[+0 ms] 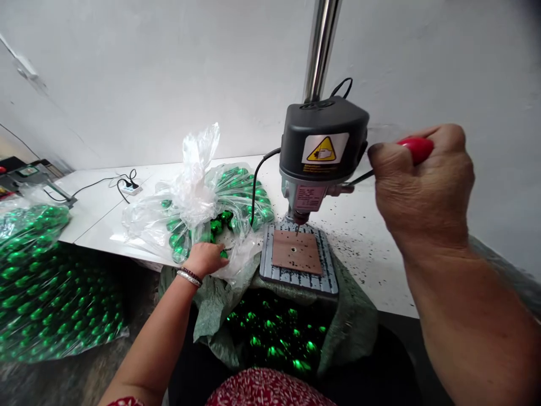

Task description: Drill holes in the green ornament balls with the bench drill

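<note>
My right hand (426, 180) is closed around the red knob (416, 149) of the feed lever on a small drill press (323, 146). On the left, my left hand (207, 258) reaches to the mouth of a clear plastic bag (196, 197) of shiny green balls. A green ball (224, 254) shows between its thumb and fingers, partly covered by them. Under the drill bit (297, 230) a brown board (310, 256) with a small hole lies on the grooved metal base (268, 262). No ball sits on the board.
Below the base, a green woven sack (355, 332) hangs open with several green balls inside. Another big bag of green balls (63, 299) stands at the left. Dark shavings litter the white table (376, 282). A power strip (131, 189) lies at the back left.
</note>
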The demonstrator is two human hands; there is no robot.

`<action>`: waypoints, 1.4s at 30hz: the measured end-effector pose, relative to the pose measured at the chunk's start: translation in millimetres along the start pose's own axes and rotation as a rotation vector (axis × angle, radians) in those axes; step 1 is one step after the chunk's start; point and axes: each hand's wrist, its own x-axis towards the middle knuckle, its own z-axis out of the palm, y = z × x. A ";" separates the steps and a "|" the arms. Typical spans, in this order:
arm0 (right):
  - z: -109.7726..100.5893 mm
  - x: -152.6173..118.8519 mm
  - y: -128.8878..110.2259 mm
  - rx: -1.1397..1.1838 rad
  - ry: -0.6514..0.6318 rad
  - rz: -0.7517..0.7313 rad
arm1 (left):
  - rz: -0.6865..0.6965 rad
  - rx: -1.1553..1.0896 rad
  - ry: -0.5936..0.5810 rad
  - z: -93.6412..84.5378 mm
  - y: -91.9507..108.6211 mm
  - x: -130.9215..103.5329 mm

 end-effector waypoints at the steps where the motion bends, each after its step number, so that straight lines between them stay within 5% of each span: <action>1: -0.2 0.4 -0.9 0.007 -0.008 0.003 | 0.015 0.009 0.005 2.4 0.9 1.6; 5: -1.3 1.0 -1.4 0.023 -0.037 0.007 | 0.031 0.019 0.048 6.4 0.0 4.4; 7: -1.4 0.5 -0.1 0.021 -0.050 0.013 | 0.015 -0.097 0.172 2.4 -1.6 0.3; 11: 0.1 -0.3 0.2 0.065 -0.041 -0.011 | 0.008 -0.984 0.492 -10.3 2.1 -12.0; 15: -0.2 -0.4 -5.2 0.085 -0.025 0.065 | 0.135 -1.879 0.217 -10.5 23.8 -14.9; 19: -4.6 -1.5 -10.3 0.121 -0.054 0.071 | 0.187 -2.222 -0.069 1.3 52.4 -11.2; 25: -4.7 -3.1 -6.3 0.165 -0.073 0.046 | 0.170 -2.096 -0.133 7.3 82.4 1.5; 32: 3.9 -3.5 12.1 0.237 -0.039 -0.141 | 0.155 -1.524 0.054 -2.1 110.2 26.7; 42: 1.9 -2.1 12.9 0.195 -0.059 -0.177 | 0.156 -1.185 0.103 2.2 125.5 48.9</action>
